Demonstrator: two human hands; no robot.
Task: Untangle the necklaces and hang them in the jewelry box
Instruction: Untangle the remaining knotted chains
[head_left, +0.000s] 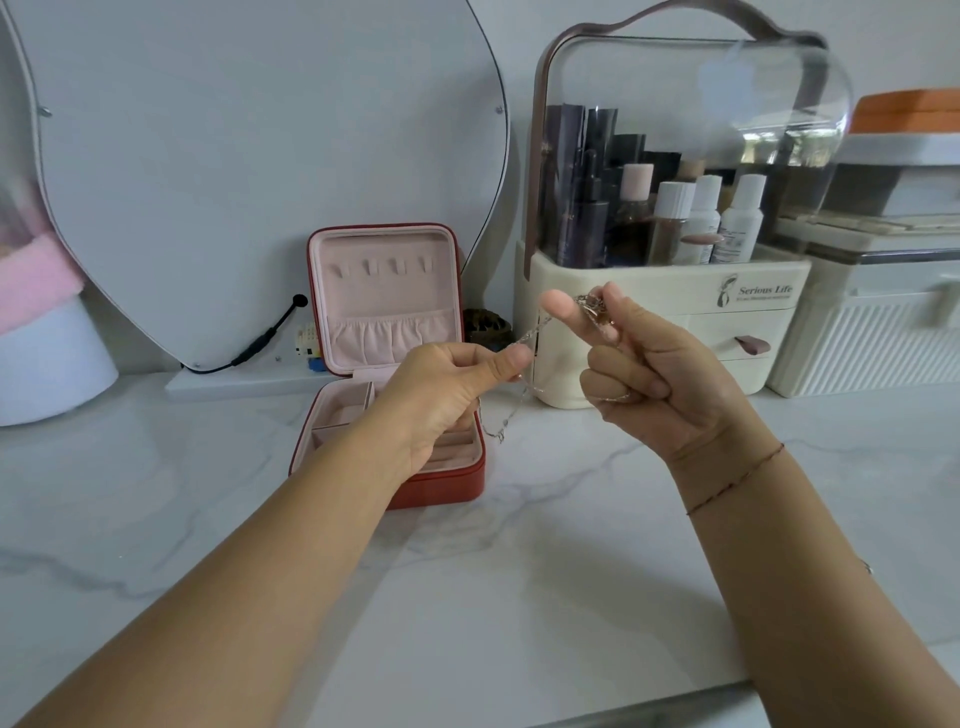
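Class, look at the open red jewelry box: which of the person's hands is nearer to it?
Left. The left hand overlaps the jewelry box in view; the right hand is off to its right, before the cosmetics organizer.

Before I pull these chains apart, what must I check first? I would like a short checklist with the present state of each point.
1. Left hand has a firm pinch on a strand: ok, thumb and finger pinch it.
2. Right hand holds the clump of the necklaces: ok, it sits at the fingertips.
3. Necklaces are separated: not ok, they are bunched together, with a loop hanging below the left hand.
4. Jewelry box is open: ok, the lid stands upright.
5. Hooks in the lid are free: ok, nothing hangs on them.
6. Clasps are undone: cannot tell, too small to see.
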